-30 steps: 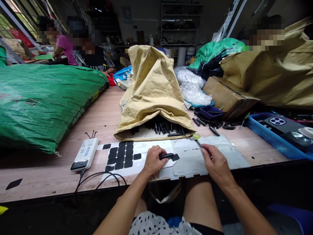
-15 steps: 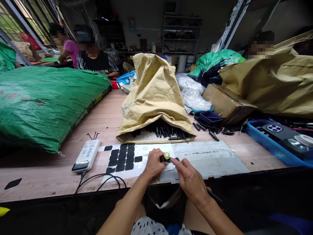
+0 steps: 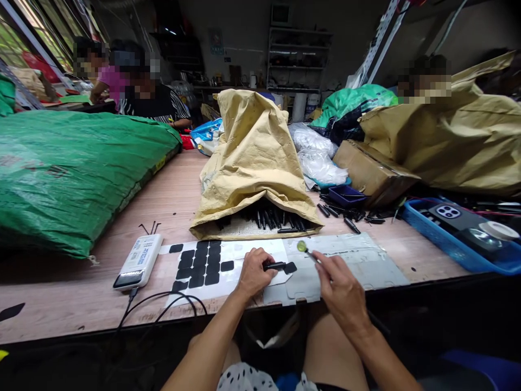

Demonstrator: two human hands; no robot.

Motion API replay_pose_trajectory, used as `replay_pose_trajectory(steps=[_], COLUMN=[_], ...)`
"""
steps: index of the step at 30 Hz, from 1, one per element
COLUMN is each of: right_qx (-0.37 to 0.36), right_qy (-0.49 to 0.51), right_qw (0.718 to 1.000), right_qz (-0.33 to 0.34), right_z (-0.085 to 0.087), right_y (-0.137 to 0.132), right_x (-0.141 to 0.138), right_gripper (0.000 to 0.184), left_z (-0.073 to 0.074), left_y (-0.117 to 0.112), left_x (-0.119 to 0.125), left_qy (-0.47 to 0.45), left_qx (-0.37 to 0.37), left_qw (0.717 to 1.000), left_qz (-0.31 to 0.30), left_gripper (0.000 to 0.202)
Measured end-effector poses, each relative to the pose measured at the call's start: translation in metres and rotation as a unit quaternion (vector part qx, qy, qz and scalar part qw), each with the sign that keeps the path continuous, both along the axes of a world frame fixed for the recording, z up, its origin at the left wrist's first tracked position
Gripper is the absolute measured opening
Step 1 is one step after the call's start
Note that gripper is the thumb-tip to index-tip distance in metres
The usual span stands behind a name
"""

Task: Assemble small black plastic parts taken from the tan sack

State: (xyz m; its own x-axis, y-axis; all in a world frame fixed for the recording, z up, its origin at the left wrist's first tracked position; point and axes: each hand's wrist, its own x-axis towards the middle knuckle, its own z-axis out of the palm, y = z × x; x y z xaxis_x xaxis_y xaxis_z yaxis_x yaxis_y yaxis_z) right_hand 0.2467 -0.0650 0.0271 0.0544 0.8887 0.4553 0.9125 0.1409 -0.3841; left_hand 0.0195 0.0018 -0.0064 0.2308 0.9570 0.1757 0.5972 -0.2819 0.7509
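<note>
My left hand (image 3: 255,271) is closed around a slim black pen-like piece (image 3: 275,266), held low over a white sheet (image 3: 237,248). A small black rounded square (image 3: 290,267) lies by the piece's right end. My right hand (image 3: 341,285) pinches the thin handle of a small tool with a round yellow-green head (image 3: 302,246), which is apart from the black piece. Rows of black rounded squares (image 3: 199,266) lie on the sheet left of my left hand. A grey board (image 3: 345,266) lies under and beyond my right hand.
A tan paper sack (image 3: 252,163) with several black pieces in its mouth stands ahead. A white power bank (image 3: 138,260) with a cable sits left, near a green sack (image 3: 81,174). Right are a cardboard box (image 3: 372,171) and a blue basket (image 3: 443,239). People sit beyond the table.
My right hand has moved right and drawn the round-headed tool away from the black piece. My left hand stays in nearly the same place, still holding the piece. The view has shifted slightly.
</note>
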Motion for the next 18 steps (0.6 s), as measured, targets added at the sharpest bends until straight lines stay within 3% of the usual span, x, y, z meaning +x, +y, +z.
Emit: replay_pose_trajectory(steps=[4,7,9,11,13,15,16,18], right_qx=[-0.023,-0.059,-0.062,-0.035,0.000,-0.008,-0.037,-0.079], right_qy=[-0.073,-0.113,-0.139,-0.153,-0.137,-0.090,-0.065,-0.056], right_qw=[0.987,0.973,0.965,0.962,0.976,0.996,0.992,0.974], right_qz=[-0.138,-0.191,-0.213,-0.223,-0.169,0.008,0.105,0.206], right_z=[-0.009,-0.024,-0.029,-0.027,-0.019,-0.009,-0.005,-0.002], right_y=[0.026,0.044,0.052,0.056,0.056,0.054,0.052,0.050], right_x=[0.065,0.108,0.120,0.113,0.089,0.054,0.036,0.003], right_gripper=[0.030,0.030,0.030,0.029,0.028,0.023,0.023,0.024], left_z=[-0.001,0.000,0.000,0.001,0.003,0.004,0.004,0.004], left_y=[0.000,-0.001,-0.001,-0.001,-0.002,-0.003,-0.003,-0.003], left_x=[-0.001,-0.002,-0.003,-0.004,-0.005,-0.005,-0.005,-0.005], left_qy=[0.008,0.009,0.010,0.014,0.020,0.025,0.027,0.032], left_qx=[0.004,0.011,0.013,0.013,0.012,0.010,0.011,0.014], left_qw=[1.000,1.000,1.000,0.999,0.999,0.998,0.998,0.997], left_qz=[-0.005,-0.017,-0.026,-0.035,-0.046,-0.054,-0.057,-0.063], left_gripper=[0.012,0.009,0.006,0.005,0.007,0.009,0.010,0.012])
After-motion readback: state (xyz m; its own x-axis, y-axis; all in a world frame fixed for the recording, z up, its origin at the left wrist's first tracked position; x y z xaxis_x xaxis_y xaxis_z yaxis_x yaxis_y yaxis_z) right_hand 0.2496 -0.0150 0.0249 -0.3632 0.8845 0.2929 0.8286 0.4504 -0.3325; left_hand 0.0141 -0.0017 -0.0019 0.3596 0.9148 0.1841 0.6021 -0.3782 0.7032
